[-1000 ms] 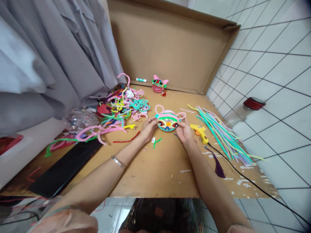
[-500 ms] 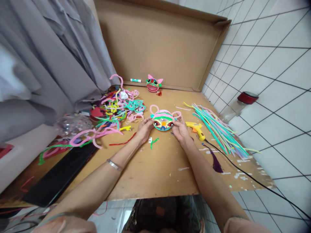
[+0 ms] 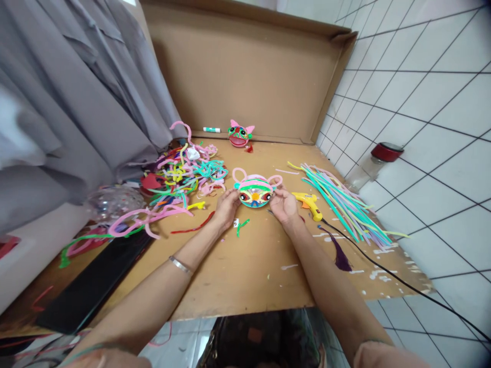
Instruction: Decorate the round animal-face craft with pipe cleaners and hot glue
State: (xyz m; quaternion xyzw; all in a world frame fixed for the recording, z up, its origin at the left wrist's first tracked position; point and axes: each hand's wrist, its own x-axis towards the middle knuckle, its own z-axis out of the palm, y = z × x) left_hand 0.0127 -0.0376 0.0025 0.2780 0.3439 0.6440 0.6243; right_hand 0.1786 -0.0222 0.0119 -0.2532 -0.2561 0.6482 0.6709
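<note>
Left of the yellow glue gun (image 3: 312, 205), a pipe-cleaner animal face (image 3: 255, 197) is pinched at its sides by the left hand (image 3: 227, 209) and right hand (image 3: 287, 206), both narrowly closed; some fingers are partly hidden behind it.

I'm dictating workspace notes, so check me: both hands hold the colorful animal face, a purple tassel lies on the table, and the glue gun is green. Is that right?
Not quite: the head view shows the glue gun is yellow, not green. The rest stands: the left hand and right hand hold the colorful animal face, and a purple tassel lies on the table.
</note>
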